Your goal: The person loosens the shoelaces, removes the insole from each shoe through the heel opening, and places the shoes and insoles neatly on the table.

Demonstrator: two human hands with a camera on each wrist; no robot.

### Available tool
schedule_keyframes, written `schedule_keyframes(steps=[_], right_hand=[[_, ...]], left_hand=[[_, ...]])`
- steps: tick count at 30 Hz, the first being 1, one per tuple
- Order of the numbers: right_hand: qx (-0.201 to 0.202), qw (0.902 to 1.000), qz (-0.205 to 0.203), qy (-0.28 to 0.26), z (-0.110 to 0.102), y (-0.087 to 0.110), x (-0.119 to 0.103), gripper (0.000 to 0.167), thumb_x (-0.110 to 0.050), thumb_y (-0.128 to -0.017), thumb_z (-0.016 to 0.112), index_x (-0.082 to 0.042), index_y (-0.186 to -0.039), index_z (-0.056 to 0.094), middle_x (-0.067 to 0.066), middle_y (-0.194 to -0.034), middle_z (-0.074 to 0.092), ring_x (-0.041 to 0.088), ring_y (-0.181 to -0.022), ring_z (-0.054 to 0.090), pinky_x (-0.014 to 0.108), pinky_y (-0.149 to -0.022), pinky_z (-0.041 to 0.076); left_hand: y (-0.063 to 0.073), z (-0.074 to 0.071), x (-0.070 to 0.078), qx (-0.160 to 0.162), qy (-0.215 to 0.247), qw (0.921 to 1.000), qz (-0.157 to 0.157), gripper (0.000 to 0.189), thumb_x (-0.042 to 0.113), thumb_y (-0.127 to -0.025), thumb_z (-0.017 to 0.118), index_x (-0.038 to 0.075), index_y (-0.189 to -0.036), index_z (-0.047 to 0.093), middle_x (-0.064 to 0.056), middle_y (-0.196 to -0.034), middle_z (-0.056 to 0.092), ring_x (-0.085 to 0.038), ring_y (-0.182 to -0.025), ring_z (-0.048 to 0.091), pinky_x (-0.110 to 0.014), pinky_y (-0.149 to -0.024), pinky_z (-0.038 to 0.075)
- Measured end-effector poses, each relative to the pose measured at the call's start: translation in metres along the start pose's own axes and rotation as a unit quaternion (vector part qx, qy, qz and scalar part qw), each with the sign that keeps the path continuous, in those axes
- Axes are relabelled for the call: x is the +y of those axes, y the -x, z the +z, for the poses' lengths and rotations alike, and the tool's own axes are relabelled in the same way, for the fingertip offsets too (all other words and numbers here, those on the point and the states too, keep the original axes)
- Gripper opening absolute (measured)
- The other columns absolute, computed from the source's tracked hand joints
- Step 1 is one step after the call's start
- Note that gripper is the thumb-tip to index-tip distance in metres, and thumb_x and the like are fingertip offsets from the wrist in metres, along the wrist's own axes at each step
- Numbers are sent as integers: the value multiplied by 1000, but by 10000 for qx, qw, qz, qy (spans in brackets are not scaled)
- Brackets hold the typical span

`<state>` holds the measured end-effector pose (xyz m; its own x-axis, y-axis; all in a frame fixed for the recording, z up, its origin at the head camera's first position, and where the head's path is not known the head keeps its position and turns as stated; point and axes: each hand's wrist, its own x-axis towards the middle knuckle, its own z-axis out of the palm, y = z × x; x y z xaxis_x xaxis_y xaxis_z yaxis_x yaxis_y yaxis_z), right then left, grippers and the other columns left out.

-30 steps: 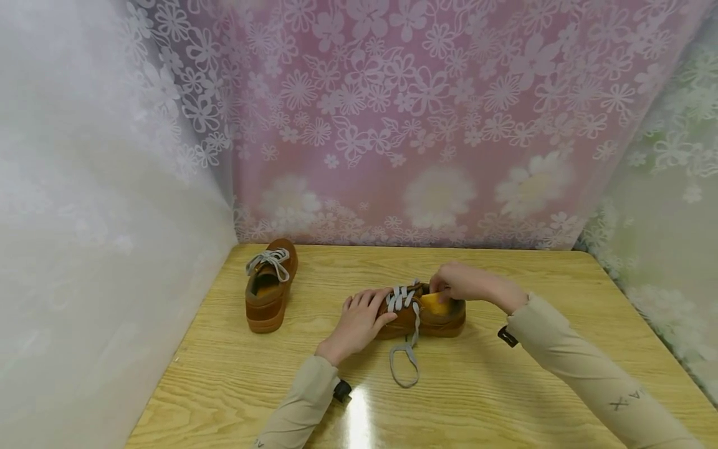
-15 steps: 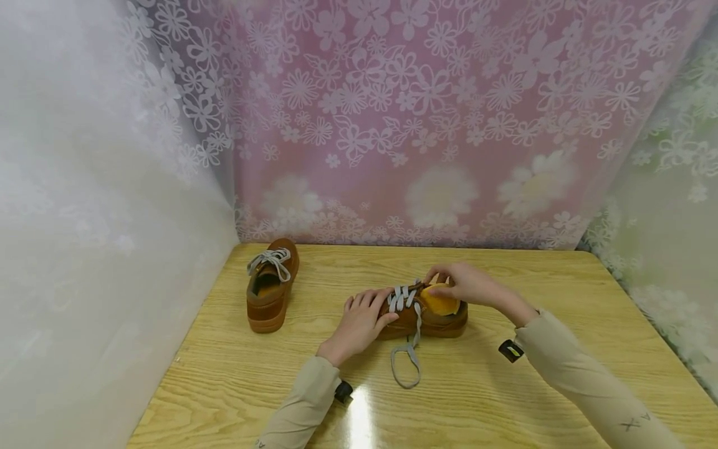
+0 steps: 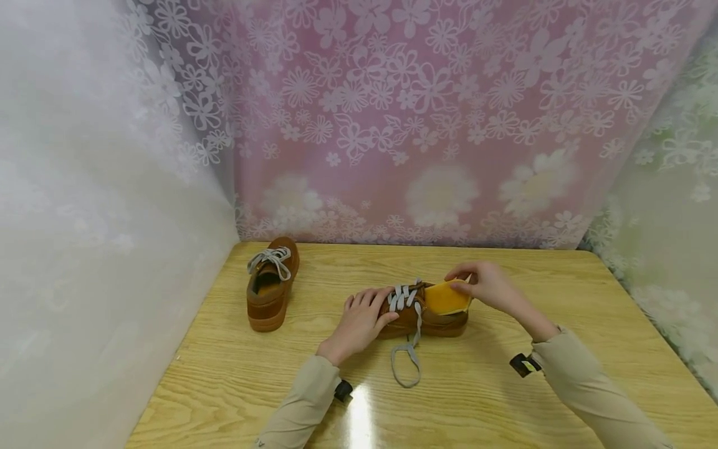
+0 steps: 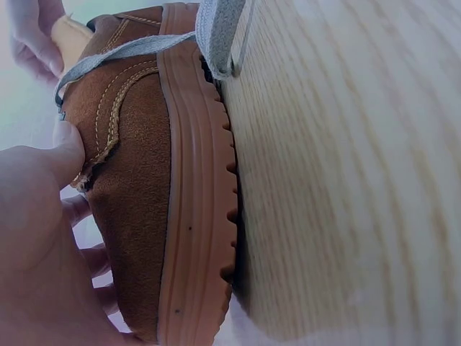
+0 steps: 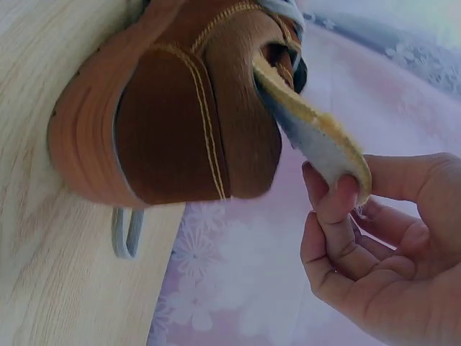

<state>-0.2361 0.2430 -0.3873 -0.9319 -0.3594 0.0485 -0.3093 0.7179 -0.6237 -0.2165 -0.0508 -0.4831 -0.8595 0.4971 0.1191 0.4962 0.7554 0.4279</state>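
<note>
A brown suede shoe [image 3: 432, 327] with grey laces lies sideways on the table, toe to the left. My left hand [image 3: 359, 321] grips its toe end from above; in the left wrist view the thumb [image 4: 66, 148] lies on the upper and the other fingers reach round the far side. Above the heel, my right hand [image 3: 490, 290] pinches the back end of a yellow insole [image 3: 449, 298]. That insole slants up out of the shoe opening, its front part hidden inside. The right wrist view shows its pale underside, with thumb and fingers [image 5: 338, 198] on either face.
A matching brown shoe [image 3: 272, 287], laces tied, stands at the back left of the wooden table [image 3: 224, 386]. One loose grey lace [image 3: 406, 368] loops onto the tabletop in front of the held shoe. Floral curtains [image 3: 392, 125] hang behind and at both sides.
My right hand has moved up and to the right, drawing the insole's heel end out of the shoe opening. The left hand and the shoe have stayed almost still.
</note>
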Motion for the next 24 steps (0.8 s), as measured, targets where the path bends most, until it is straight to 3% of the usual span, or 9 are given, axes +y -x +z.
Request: schedule_keyframes(steps=[4, 8, 11, 14, 16, 20, 22, 24], right_hand=[[23, 9997, 159, -196, -15, 9, 5, 22, -12, -99, 67, 1, -115, 74, 10, -90, 70, 16, -58, 55, 29, -49, 46], [178, 9993, 342, 4, -33, 20, 7, 24, -15, -100, 66, 1, -117, 74, 6, -80, 68, 17, -57, 49, 28, -47, 38], [227, 9979, 342, 498, -39, 25, 8, 22, -15, -101, 65, -3, -117, 74, 7, -83, 69, 17, -59, 52, 29, -48, 40], [390, 9887, -291, 1415, -31, 27, 8, 23, -17, -99, 68, -6, -120, 72, 10, -99, 71, 20, -72, 62, 35, -59, 52], [622, 9701, -1017, 2116, -21, 27, 7, 29, -19, -97, 71, -9, -124, 70, 13, -111, 69, 26, -88, 67, 44, -73, 57], [975, 9048, -2505, 3301, 3, 26, 8, 47, -28, -86, 82, -17, -130, 68, 15, -132, 62, 36, -114, 61, 56, -93, 51], [951, 8724, -2959, 3773, 13, 25, 11, 53, -37, -81, 82, -22, -130, 68, 13, -136, 60, 36, -119, 59, 58, -96, 49], [817, 8476, -3183, 4167, 21, 23, 15, 55, -43, -79, 80, -26, -130, 69, 11, -139, 59, 36, -123, 58, 58, -99, 48]], left_hand=[[0, 0, 1, -3, 39, 10000, -5, 61, 54, -106, 37, 28, -160, 29, -5, -155, 40, -28, -145, 35, -59, -117, 27], [-1, 0, 1, 22, 93, 10000, 23, 60, 53, -106, 38, 28, -160, 29, -5, -154, 40, -29, -145, 35, -60, -117, 26], [-1, -1, 1, 30, 98, 9999, 3, 60, 53, -106, 38, 28, -160, 29, -5, -154, 40, -29, -145, 35, -59, -117, 26], [-1, -1, 0, 34, 93, 10000, -3, 60, 52, -106, 38, 27, -160, 29, -5, -154, 41, -29, -145, 35, -59, -117, 27], [0, -1, 0, 8, 83, 10000, -7, 60, 52, -106, 39, 28, -160, 29, -5, -154, 40, -29, -145, 35, -60, -117, 27], [1, -2, 0, -18, 99, 9999, 12, 61, 53, -106, 38, 27, -160, 28, -6, -154, 40, -30, -145, 34, -60, -117, 26], [1, -1, 0, 2, 119, 9999, 27, 60, 52, -106, 39, 27, -160, 29, -6, -154, 40, -30, -145, 35, -60, -116, 27], [1, -1, 0, 10, 129, 9999, 24, 60, 52, -106, 39, 27, -160, 29, -6, -154, 40, -30, -145, 35, -60, -116, 27]])
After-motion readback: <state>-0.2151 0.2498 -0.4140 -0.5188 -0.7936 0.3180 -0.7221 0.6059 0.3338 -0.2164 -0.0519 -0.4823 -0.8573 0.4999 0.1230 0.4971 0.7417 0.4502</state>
